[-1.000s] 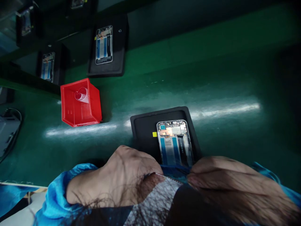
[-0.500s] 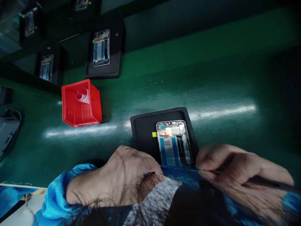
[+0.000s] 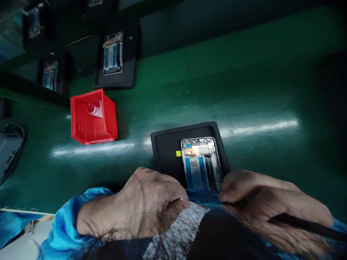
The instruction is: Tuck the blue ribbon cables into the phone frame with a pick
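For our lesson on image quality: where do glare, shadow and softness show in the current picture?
Head view: white glare streaks the green table on both sides of the black tray; head view: the phone nearest the upper-left corner looks dim and soft in shadow; head view: the opened phone on the tray is brighter and clearer.

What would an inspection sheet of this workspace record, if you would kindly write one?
Surface: glossy green tabletop, light streaks.
Job's things: opened phone, circuit board exposed, on black tray; lower end hidden.
Clutter: red bin holding white perforated piece.
Grip: right hand holds dark slender tool; left hand curled, its hold unclear.
Cables: dark cable curving beside grey device, picture's left edge.
Surroundings: another opened phone on a second black tray beyond the bin; dimmer phones farther left.
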Action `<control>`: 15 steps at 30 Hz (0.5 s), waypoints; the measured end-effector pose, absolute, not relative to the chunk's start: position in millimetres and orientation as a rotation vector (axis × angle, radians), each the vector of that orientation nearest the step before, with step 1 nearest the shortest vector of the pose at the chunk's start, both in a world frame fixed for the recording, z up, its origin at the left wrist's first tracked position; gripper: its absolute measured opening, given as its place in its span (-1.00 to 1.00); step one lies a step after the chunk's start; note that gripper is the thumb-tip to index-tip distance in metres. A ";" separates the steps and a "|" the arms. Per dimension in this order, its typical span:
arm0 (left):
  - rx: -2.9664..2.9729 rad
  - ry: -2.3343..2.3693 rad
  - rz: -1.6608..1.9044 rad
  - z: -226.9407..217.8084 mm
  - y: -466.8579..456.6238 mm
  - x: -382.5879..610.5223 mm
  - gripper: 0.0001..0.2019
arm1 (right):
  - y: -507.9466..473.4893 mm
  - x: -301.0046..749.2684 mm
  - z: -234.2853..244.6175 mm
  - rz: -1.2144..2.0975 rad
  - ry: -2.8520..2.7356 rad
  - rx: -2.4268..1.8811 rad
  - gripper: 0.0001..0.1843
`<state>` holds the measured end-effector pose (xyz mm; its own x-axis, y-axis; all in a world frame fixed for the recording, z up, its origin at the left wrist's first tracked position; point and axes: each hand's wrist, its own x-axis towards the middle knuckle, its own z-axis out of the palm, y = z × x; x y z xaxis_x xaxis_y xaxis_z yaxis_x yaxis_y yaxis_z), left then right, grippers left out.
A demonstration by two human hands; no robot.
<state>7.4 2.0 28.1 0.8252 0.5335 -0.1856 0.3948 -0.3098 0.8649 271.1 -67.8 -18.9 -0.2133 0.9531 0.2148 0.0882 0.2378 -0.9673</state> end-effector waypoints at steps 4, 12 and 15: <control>1.939 0.669 0.128 28.3 2.8 7.6 -0.86 | -69.7 270.9 -19.2 1.130 -1.542 -1.043 -0.74; 1.935 0.688 0.163 27.2 0.8 9.6 -0.83 | -66.9 271.5 -14.8 1.153 -1.540 -1.043 -0.75; 1.929 0.692 0.173 28.2 1.4 10.2 -0.83 | -69.8 271.7 -16.1 1.172 -1.531 -1.037 -0.74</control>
